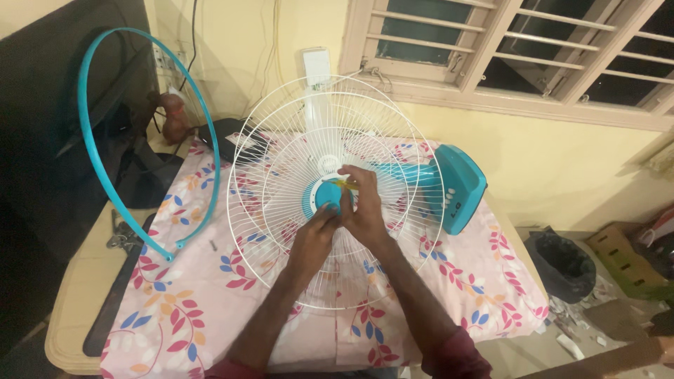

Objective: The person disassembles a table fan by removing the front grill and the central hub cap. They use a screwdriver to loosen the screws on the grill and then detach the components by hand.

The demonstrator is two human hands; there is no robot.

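A white wire fan grille (pixel 281 210) lies face up on a table fan that rests on its back on a floral cloth (pixel 189 295). Its teal base (pixel 460 186) points to the right. Both my hands meet at the teal hub (pixel 328 194) in the grille's centre. My left hand (pixel 317 228) grips the hub from below. My right hand (pixel 365 203) is closed on a small yellow-handled tool (pixel 344 184) pressed at the hub's top. What the tool's tip touches is hidden by my fingers.
A teal plastic rim ring (pixel 112 133) leans upright at the left against a dark bag (pixel 63 140). A small screw (pixel 213 245) lies on the cloth near it. A black bin (pixel 562 265) and cardboard boxes (pixel 625 256) stand on the floor at the right. A window is behind.
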